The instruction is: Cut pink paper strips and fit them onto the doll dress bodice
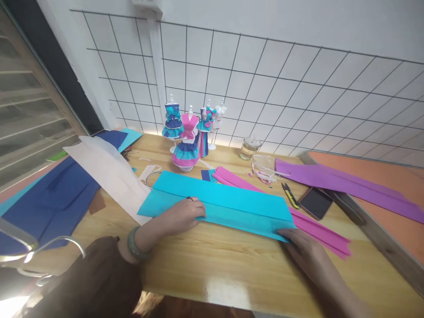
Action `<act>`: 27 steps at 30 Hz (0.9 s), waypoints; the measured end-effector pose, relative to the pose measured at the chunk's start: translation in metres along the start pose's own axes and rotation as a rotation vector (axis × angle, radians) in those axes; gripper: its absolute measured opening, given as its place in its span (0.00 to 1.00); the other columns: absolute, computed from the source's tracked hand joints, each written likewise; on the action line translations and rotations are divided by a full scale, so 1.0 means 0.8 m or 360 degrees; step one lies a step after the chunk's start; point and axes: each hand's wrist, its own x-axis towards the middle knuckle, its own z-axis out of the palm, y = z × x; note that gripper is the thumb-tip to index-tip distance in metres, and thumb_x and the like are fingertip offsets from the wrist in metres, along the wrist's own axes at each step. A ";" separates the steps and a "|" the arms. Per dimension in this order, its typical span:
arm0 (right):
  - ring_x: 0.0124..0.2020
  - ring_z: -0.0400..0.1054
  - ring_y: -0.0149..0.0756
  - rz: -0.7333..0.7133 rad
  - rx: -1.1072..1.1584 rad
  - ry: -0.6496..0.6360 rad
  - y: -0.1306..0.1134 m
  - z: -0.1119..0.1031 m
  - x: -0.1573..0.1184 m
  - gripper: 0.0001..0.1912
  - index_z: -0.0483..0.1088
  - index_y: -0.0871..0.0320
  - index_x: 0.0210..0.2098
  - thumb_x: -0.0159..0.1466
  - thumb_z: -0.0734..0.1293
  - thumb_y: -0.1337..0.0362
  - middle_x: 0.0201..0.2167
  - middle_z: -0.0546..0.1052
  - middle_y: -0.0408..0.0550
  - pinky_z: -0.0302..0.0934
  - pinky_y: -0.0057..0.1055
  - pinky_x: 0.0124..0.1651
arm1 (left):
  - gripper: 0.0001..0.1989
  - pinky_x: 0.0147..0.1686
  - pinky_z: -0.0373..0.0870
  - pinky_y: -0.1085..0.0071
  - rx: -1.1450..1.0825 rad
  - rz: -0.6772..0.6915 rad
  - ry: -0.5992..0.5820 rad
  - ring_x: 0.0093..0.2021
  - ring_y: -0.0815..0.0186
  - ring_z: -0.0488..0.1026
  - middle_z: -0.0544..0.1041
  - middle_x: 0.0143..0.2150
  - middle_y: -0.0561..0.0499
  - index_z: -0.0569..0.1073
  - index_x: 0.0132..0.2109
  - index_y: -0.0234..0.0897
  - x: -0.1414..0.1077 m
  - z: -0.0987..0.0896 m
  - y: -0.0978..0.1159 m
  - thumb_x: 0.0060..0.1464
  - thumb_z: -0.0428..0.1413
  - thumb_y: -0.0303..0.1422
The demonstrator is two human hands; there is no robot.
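A long turquoise sheet [225, 194], paper or thin cloth, lies across the table with a lengthwise crease and its near strip a shade darker. Curled over the near edge, left of its middle, are the fingers of my left hand [188, 213]; a jade-green bangle is on that wrist. My right hand [304, 247] pinches the sheet's near right corner, thumb on top and the other fingers mostly hidden. Beneath the turquoise sheet, a folded pink strip [321, 232] sticks out at the right and behind. A white sheet [109, 172] touches the left end.
Several small mannequins in ruffled dresses [186, 152] stand behind the sheet. A glass jar [249, 149], a yellow-black cutter [290, 195], a phone [316, 203] and a purple strip [344, 185] are to the right. Dark blue sheets [62, 198] and metal scissors-like handles [59, 243] are left.
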 end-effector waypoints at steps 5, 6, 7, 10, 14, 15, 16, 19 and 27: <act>0.42 0.71 0.43 0.0410 0.0462 -0.0073 0.005 -0.012 0.002 0.16 0.73 0.54 0.40 0.60 0.61 0.55 0.40 0.78 0.48 0.65 0.37 0.45 | 0.09 0.47 0.57 0.68 -0.0100 -0.0176 -0.0105 0.45 0.64 0.67 0.74 0.44 0.52 0.73 0.38 0.41 -0.010 -0.018 -0.021 0.54 0.49 0.28; 0.42 0.71 0.44 0.0498 0.0545 -0.0053 0.004 -0.014 0.003 0.16 0.74 0.55 0.39 0.59 0.61 0.53 0.40 0.78 0.48 0.65 0.37 0.45 | 0.08 0.47 0.57 0.68 -0.0121 -0.0222 -0.0125 0.45 0.64 0.67 0.74 0.44 0.52 0.73 0.38 0.40 -0.012 -0.022 -0.026 0.54 0.49 0.30; 0.43 0.71 0.45 0.0588 0.0622 -0.0029 0.003 -0.016 0.005 0.17 0.75 0.55 0.38 0.58 0.62 0.52 0.40 0.78 0.49 0.65 0.37 0.46 | 0.08 0.47 0.57 0.68 -0.0149 -0.0270 -0.0141 0.45 0.63 0.67 0.74 0.43 0.52 0.73 0.38 0.40 -0.014 -0.026 -0.031 0.54 0.49 0.30; 0.43 0.71 0.47 0.0837 0.0827 0.0005 0.002 -0.020 0.011 0.19 0.75 0.56 0.38 0.54 0.65 0.50 0.39 0.79 0.48 0.66 0.37 0.46 | 0.09 0.41 0.59 0.71 -0.0256 -0.0404 -0.0198 0.43 0.63 0.67 0.73 0.41 0.51 0.73 0.37 0.39 -0.019 -0.039 -0.045 0.53 0.50 0.34; 0.43 0.71 0.48 0.0991 0.1075 -0.0010 0.010 -0.018 0.019 0.23 0.74 0.57 0.41 0.53 0.66 0.48 0.39 0.79 0.49 0.65 0.38 0.46 | 0.12 0.27 0.55 0.74 -0.0307 -0.0651 -0.0273 0.28 0.68 0.63 0.69 0.27 0.54 0.69 0.27 0.36 -0.025 -0.055 -0.064 0.51 0.49 0.39; 0.43 0.71 0.48 0.1000 0.1121 -0.0016 0.015 -0.016 0.021 0.24 0.74 0.58 0.42 0.53 0.66 0.48 0.39 0.78 0.49 0.65 0.39 0.46 | 0.13 0.25 0.53 0.74 -0.0318 -0.0708 -0.0278 0.26 0.69 0.61 0.66 0.24 0.54 0.67 0.25 0.36 -0.028 -0.058 -0.069 0.50 0.49 0.40; 0.42 0.71 0.48 0.1002 0.1150 -0.0014 0.019 -0.014 0.024 0.25 0.74 0.58 0.43 0.53 0.66 0.48 0.39 0.78 0.50 0.65 0.39 0.45 | 0.14 0.24 0.52 0.74 -0.0331 -0.0762 -0.0272 0.25 0.70 0.59 0.64 0.23 0.55 0.66 0.23 0.36 -0.030 -0.060 -0.074 0.49 0.49 0.41; 0.42 0.71 0.48 0.0989 0.1146 0.0016 0.032 -0.009 0.032 0.25 0.73 0.59 0.42 0.53 0.66 0.48 0.38 0.79 0.49 0.65 0.39 0.44 | 0.14 0.23 0.49 0.74 -0.0407 -0.0860 -0.0258 0.24 0.71 0.57 0.62 0.22 0.56 0.65 0.23 0.36 -0.038 -0.066 -0.090 0.47 0.51 0.42; 0.37 0.71 0.44 0.0909 0.0641 0.0133 0.035 -0.007 0.049 0.21 0.74 0.58 0.35 0.55 0.62 0.48 0.33 0.79 0.47 0.64 0.33 0.38 | 0.18 0.24 0.50 0.74 -0.0420 -0.0967 -0.0126 0.23 0.71 0.55 0.57 0.22 0.55 0.58 0.21 0.36 -0.049 -0.069 -0.118 0.47 0.50 0.44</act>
